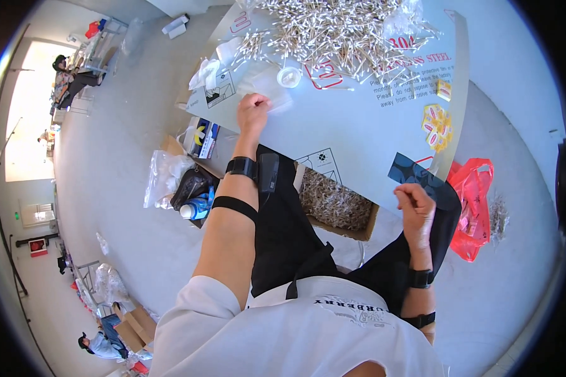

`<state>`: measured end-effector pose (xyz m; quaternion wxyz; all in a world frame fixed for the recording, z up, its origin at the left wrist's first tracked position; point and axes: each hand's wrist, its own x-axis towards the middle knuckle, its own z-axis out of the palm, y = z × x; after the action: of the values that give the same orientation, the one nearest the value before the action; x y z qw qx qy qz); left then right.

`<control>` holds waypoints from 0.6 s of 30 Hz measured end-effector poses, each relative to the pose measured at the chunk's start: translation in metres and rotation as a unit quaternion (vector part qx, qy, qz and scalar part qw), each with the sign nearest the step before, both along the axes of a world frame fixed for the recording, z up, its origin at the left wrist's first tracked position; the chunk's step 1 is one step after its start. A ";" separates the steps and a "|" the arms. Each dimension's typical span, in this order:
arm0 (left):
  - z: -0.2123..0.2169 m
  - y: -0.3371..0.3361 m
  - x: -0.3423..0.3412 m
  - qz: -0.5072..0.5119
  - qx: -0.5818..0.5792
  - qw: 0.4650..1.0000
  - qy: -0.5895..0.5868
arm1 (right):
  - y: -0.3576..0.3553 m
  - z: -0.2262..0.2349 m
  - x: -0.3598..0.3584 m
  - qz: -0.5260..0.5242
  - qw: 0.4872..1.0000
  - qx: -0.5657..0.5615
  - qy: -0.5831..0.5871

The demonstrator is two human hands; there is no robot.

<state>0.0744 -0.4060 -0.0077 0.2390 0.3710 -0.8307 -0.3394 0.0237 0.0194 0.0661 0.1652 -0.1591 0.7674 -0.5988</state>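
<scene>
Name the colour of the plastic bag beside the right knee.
The plastic bag is red; head view shows it best.

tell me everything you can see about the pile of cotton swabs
The pile of cotton swabs is a loose, tangled heap of thin, pale sticks with white tips that look like cotton. It lies on the far part of the table, running out of the picture at the top. The swabs point every way, dense in the middle and scattered toward the near edge. Clear plastic rests against its right part. Neither the left hand nor the right hand touches it.
</scene>
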 end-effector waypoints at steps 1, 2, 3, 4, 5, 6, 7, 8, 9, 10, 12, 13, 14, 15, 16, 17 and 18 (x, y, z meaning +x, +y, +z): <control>0.000 0.002 0.001 0.020 0.002 0.999 0.044 | -0.005 -0.003 0.004 0.009 1.000 -0.005 -0.020; 0.002 0.002 0.003 0.021 0.002 0.999 0.046 | -0.011 -0.007 0.008 0.010 1.000 -0.005 -0.018; 0.004 0.003 0.008 0.039 0.013 0.991 0.131 | -0.016 -0.010 0.011 0.032 0.997 -0.026 -0.070; 0.010 0.003 0.016 0.057 0.022 0.975 0.214 | -0.023 -0.010 0.013 0.056 0.990 -0.048 -0.122; 0.018 0.015 0.017 0.055 0.025 0.975 0.215 | -0.028 -0.008 0.015 0.052 0.990 -0.045 -0.121; 0.032 0.039 0.014 -0.038 0.075 0.970 0.229 | -0.031 -0.005 0.014 0.056 0.983 -0.065 -0.163; 0.048 0.062 0.011 -0.131 0.122 0.954 0.242 | -0.033 -0.002 0.013 0.061 0.973 -0.087 -0.204; 0.064 0.084 0.016 -0.198 0.124 0.952 0.196 | -0.039 0.001 0.013 0.080 0.973 -0.091 -0.197; 0.074 0.108 0.017 -0.266 0.127 0.944 0.150 | -0.045 0.002 0.014 0.080 0.973 -0.090 -0.196; 0.081 0.129 0.020 -0.338 0.096 0.925 0.144 | -0.054 0.001 0.017 0.083 0.946 -0.157 -0.270; 0.087 0.163 0.020 -0.455 0.085 0.879 0.119 | -0.063 -0.009 0.019 0.086 0.901 -0.207 -0.372; 0.088 0.173 0.018 -0.501 0.105 0.853 0.104 | -0.064 -0.011 0.019 0.087 0.901 -0.208 -0.370; 0.088 0.170 0.014 -0.521 0.105 0.843 0.086 | -0.064 -0.013 0.019 0.059 0.898 -0.193 -0.390; 0.082 0.162 0.007 -0.523 0.105 0.841 0.087 | -0.063 -0.016 0.018 0.029 0.894 -0.178 -0.409; 0.074 0.148 -0.002 -0.406 0.168 0.892 0.104 | -0.058 -0.026 0.017 0.017 0.892 -0.206 -0.401; 0.068 0.130 -0.012 -0.278 0.226 0.926 0.116 | -0.057 -0.028 0.017 0.017 0.892 -0.208 -0.400; 0.067 0.107 -0.027 -0.214 0.121 0.963 0.107 | -0.054 -0.029 0.018 -0.018 0.889 -0.220 -0.401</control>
<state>0.0477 -0.2985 0.0590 0.2017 0.1726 -0.8131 -0.5181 0.0420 -0.0345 0.0370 0.4089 0.0765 0.4874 -0.7677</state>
